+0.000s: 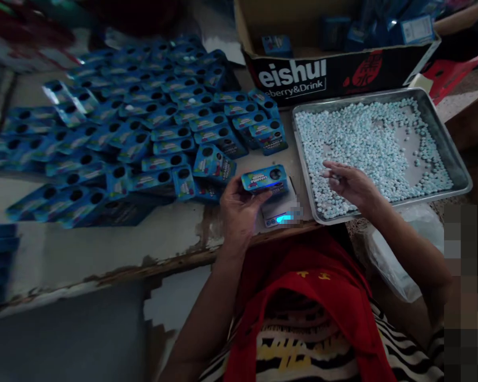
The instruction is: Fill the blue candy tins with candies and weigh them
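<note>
My left hand (241, 207) is closed around a small blue candy box (264, 179) with a round dark opening in its top. The box is at a small white scale (278, 212) with a lit display; whether it rests on the scale I cannot tell. Over the left part of a metal tray (463, 183) of pale blue and white candies (350, 132) is my right hand (352, 184). Its fingers are drawn together at the candies, and anything between them is too small to make out.
Many similar blue boxes (167, 132) stand in rows to the left and behind. A cardboard carton (294, 79) with more blue boxes stands behind the tray. The worn table edge (183, 260) runs in front, and a clear plastic bag (406, 254) hangs below the tray. Another person's arm (459, 20) shows top right.
</note>
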Tool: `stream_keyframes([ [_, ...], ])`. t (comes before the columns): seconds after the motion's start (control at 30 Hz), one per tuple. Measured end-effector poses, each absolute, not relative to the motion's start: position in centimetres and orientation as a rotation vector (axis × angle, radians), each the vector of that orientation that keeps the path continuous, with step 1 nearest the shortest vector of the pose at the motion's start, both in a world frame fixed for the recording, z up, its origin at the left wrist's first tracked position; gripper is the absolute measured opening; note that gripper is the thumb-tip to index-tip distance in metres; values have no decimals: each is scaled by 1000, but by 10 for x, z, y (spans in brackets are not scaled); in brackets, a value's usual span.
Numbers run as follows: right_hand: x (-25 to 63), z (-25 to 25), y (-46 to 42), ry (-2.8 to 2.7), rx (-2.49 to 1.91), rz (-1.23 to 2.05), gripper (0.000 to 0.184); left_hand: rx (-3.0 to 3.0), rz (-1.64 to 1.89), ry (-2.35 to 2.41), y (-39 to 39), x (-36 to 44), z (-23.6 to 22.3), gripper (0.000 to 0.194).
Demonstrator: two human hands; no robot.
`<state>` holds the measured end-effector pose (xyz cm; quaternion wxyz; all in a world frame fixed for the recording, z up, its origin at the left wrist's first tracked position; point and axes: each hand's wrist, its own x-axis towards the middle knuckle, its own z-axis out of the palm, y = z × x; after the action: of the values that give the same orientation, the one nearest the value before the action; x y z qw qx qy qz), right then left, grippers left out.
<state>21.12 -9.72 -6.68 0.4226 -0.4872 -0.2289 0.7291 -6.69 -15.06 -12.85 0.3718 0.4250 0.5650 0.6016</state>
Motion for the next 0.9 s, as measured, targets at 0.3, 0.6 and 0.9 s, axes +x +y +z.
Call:
stream_keyframes([
  [0.3,169,-30,-85,-972,-1229,1954,21,1213,1563,1421,-176,-86,-129,85],
  [0.6,182,-5,-62,-1064,-1475,1743,16,1173,1737,1540,-233,-144,-92,75],
  [0.9,148,22,-70,-1131,-1456,1913,19,1297,1781,1545,-229,-149,-104,70],
])
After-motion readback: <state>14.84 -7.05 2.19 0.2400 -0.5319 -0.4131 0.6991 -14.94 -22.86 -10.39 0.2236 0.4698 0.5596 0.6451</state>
